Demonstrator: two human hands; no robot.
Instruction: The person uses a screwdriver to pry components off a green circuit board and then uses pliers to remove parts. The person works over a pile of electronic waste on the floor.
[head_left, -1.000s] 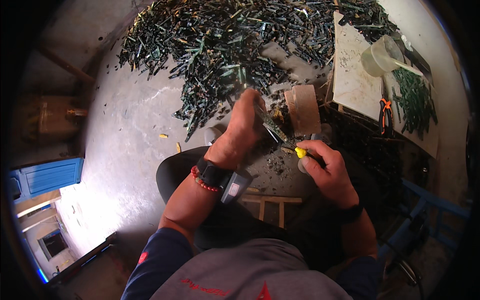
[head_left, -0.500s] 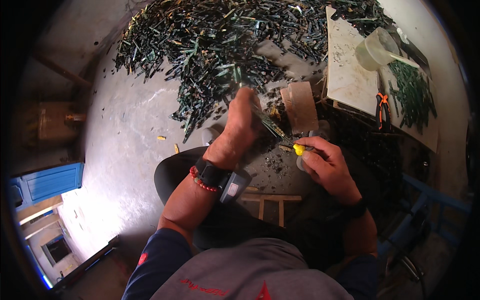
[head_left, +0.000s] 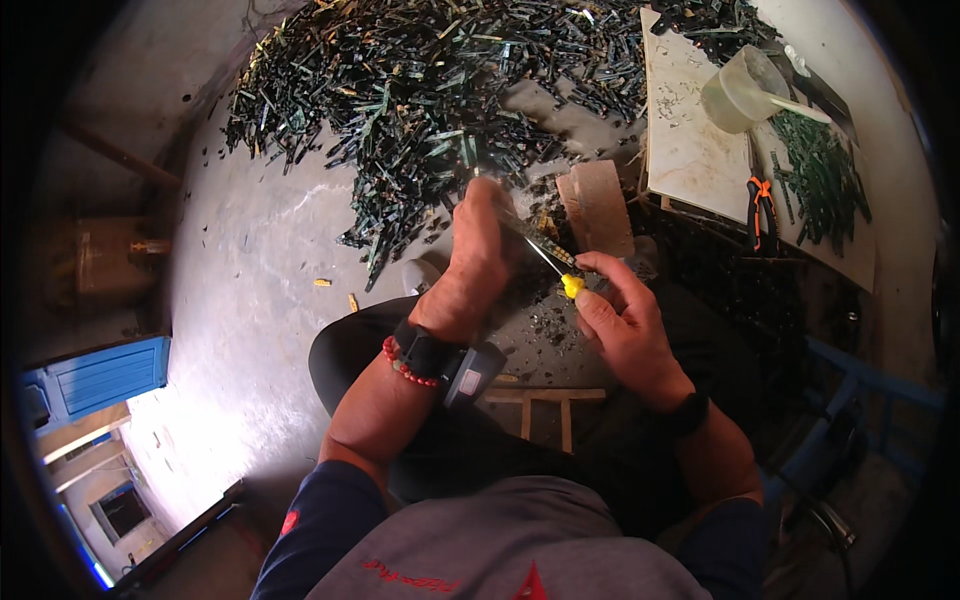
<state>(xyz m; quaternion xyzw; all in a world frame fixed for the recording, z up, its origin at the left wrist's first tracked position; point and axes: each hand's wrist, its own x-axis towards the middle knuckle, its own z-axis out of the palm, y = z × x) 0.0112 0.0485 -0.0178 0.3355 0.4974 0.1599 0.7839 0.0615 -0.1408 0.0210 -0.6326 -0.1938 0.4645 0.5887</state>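
Observation:
My left hand [head_left: 478, 235] is closed around one end of a narrow dark strip [head_left: 556, 253] with pale squares along it, perhaps a circuit board strip. The strip slants down to the right, toward my other hand. Pinched in my right hand [head_left: 632, 335] is a screwdriver [head_left: 572, 286] with a yellow handle. Its thin bright shaft points up and left beside the strip, and its tip is close to my left fingers. Whether the tip touches the strip I cannot tell. My left fingertips are mostly hidden behind the hand and blurred.
A big heap of dark green strips [head_left: 420, 110] covers the floor ahead. At right, a pale board [head_left: 690, 150] bears a translucent scoop [head_left: 740, 95], orange-handled pliers [head_left: 762, 215] and more strips [head_left: 820, 180]. A brown cardboard piece [head_left: 597, 210] stands near my hands. Dark crumbs lie below.
My right hand has shifted left and slightly up with the screwdriver, whose shaft now shows beside the strip. The left hand has stayed nearly in place.

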